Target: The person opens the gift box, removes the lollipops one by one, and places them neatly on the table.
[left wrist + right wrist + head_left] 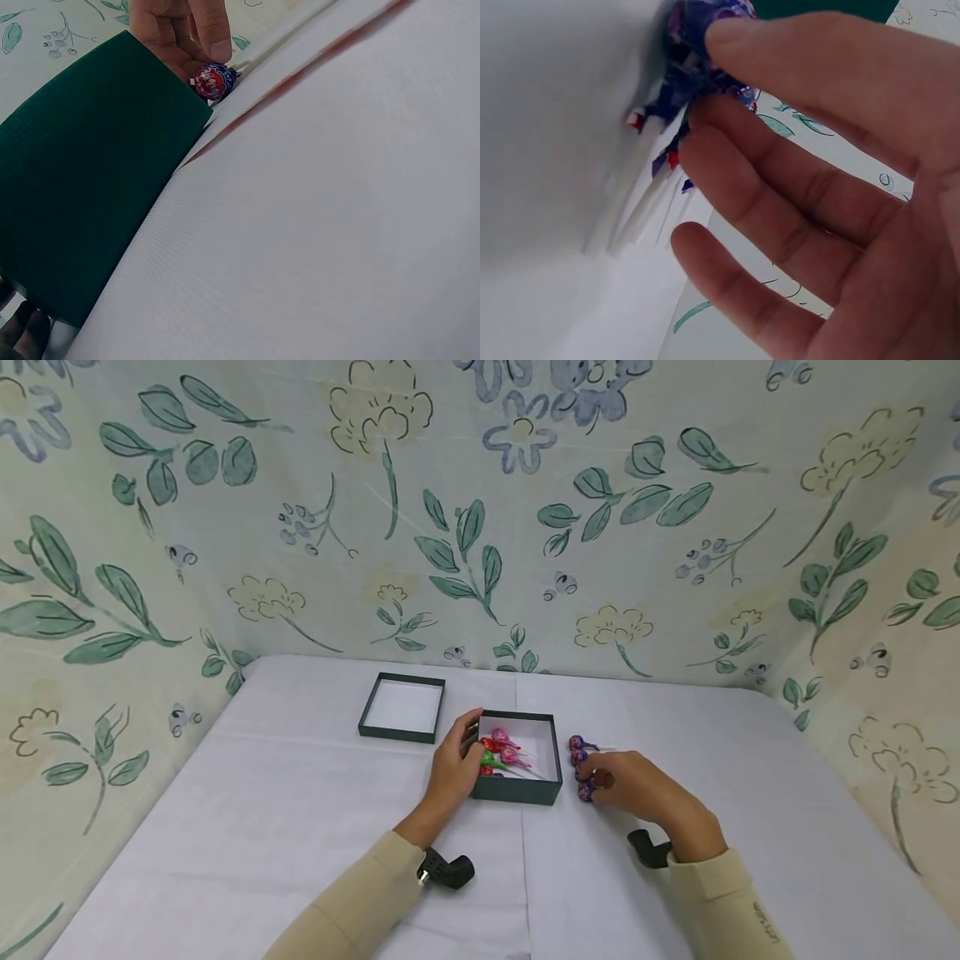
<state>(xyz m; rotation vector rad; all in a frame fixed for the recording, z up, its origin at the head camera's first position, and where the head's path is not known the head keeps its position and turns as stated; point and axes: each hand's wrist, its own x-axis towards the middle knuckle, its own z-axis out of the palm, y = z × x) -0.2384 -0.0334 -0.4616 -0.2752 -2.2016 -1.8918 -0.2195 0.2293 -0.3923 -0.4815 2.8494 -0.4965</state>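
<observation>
An open dark green box [517, 789] with a white inside stands mid-table. Several lollipops [501, 737] in pink, red and green wrappers lie in it. My left hand [452, 768] grips the box's left side. In the left wrist view, its fingertips [31, 334] show at the box's lower left. Right of the box, several blue-purple lollipops [577, 742] lie in a row, white sticks pointing right. My right hand [637, 783] pinches one of them; in the right wrist view the thumb lies on a blue-purple wrapper [697, 30]. The other fingers are partly bent beside the sticks [634, 199].
The box's lid [401, 706], dark green with a white inside, lies on the white-covered table [262, 827] left of the box. A floral cloth [465, 468] hangs behind the table and along its sides.
</observation>
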